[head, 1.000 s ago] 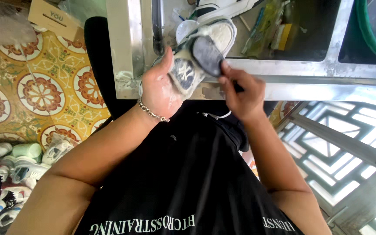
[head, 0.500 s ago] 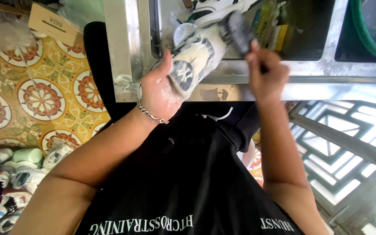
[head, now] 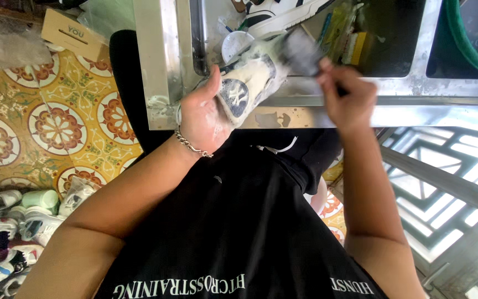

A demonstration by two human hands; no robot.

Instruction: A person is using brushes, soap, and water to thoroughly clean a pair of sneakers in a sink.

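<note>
Two hands busy — left hand grips shoe, right hand grips brush w/ bristles on it.

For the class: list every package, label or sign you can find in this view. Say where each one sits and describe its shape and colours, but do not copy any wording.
Cardboard box: on the patterned floor, upper left; flat, brown, dark print on top.
Clear plastic bag: upper left corner, beside the box; crumpled, see-through.
Round emblem: on the cream shoe in the left hand; dark blue with white lettering.
Yellow packets: inside the metal sink; upright, yellow-green.
</note>
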